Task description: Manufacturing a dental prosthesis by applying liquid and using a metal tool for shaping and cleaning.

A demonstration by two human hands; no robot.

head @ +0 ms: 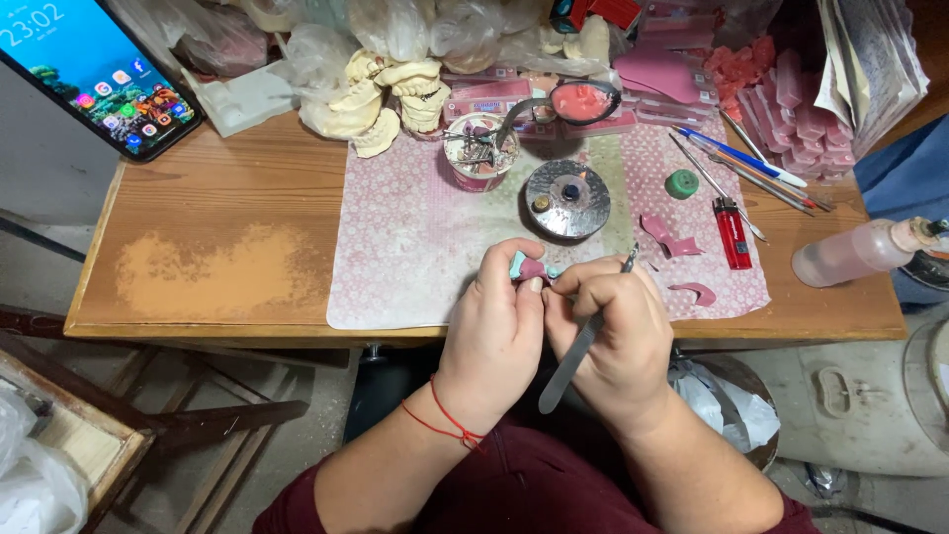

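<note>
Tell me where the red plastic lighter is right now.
In the head view, the red plastic lighter lies on the patterned mat at the table's right side, right of the round metal burner and just below the small green cap.

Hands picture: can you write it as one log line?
left hand: holds small pink-and-teal piece | right hand: grips metal tool, tip near piece | behind: round metal burner, red lighter, wooden table

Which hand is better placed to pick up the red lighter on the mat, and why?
Probably the right hand. The red lighter lies on the mat on that side, though this hand holds a metal tool. The left hand grips the small pink piece and sits farther away.
</note>
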